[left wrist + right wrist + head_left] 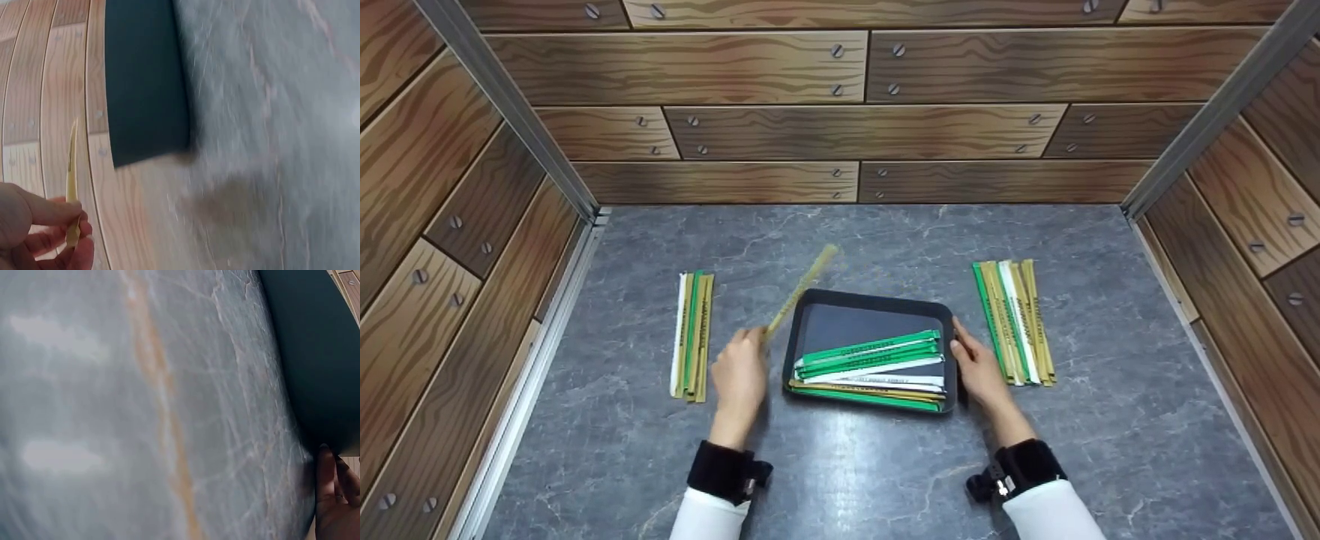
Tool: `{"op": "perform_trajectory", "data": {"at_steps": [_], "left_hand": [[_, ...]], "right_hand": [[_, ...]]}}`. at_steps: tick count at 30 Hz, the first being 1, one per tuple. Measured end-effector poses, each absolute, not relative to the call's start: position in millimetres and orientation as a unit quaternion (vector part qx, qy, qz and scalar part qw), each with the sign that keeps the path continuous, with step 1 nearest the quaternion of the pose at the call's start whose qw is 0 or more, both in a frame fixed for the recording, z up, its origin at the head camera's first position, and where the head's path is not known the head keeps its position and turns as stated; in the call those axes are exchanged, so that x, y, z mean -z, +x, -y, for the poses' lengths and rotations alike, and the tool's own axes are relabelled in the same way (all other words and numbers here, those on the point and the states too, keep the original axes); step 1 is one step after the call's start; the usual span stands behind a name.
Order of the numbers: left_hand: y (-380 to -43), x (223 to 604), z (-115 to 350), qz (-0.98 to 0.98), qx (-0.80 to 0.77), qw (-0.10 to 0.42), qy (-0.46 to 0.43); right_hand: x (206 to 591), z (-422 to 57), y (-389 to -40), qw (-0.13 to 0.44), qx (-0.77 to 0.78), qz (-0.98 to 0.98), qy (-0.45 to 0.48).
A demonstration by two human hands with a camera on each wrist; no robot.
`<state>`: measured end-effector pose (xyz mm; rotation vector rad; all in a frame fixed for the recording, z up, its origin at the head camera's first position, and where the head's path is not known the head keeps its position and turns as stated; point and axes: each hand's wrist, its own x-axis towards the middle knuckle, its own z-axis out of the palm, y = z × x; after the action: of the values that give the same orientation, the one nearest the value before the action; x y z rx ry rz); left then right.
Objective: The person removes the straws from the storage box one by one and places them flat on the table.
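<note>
My left hand [740, 369] pinches one end of a slim gold stick packet [802, 289], which slants up beside the left rim of a black tray [870, 304]. In the left wrist view, the thumb and fingertips hold the packet [72, 174] beside the tray's dark wall [147, 84]. Green, white and gold packets [870, 364] lie in the front part of the tray, some overlapping. At the tray's right side, my right hand [981, 367] grips the edge. The right wrist view shows its fingers [326, 475] against the tray wall [315, 354].
A row of white, green and gold packets [692, 337] lies on the grey marbled table [840, 465] left of the left hand. Another such row [1015, 322] lies right of the tray. Wood-patterned panels [840, 135] enclose the table at the back and sides.
</note>
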<state>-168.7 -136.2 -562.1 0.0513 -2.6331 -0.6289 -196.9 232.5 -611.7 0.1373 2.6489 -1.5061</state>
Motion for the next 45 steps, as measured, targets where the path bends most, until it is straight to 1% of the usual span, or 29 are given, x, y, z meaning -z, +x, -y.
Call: {"op": "perform_trajectory", "data": {"at_steps": [4,12,19,23,40,43,45], "left_hand": [[-167,559,151,0.940,0.240,0.235,0.066],[-166,558,176,0.930,0.251,0.230,0.142],[-163,568,203,0.921,0.261,0.186,0.222],[-162,572,213,0.914,0.270,0.170,0.250],[-158,585,225,0.914,0.265,0.130,0.280],[-158,583,223,0.917,0.266,0.124,0.271],[-159,581,220,0.923,0.266,0.126,0.249]], "right_hand": [[611,-232,-198,0.054,0.499,-0.864,0.038],[612,-233,-197,0.043,0.508,-0.859,0.039],[611,-233,-196,0.054,0.515,-0.854,0.047],[612,-233,-197,0.052,0.515,-0.854,0.046],[612,-233,-196,0.053,0.504,-0.861,0.046],[612,-233,-196,0.047,0.508,-0.859,0.042],[612,-233,-196,0.044,0.509,-0.859,0.042]]}}
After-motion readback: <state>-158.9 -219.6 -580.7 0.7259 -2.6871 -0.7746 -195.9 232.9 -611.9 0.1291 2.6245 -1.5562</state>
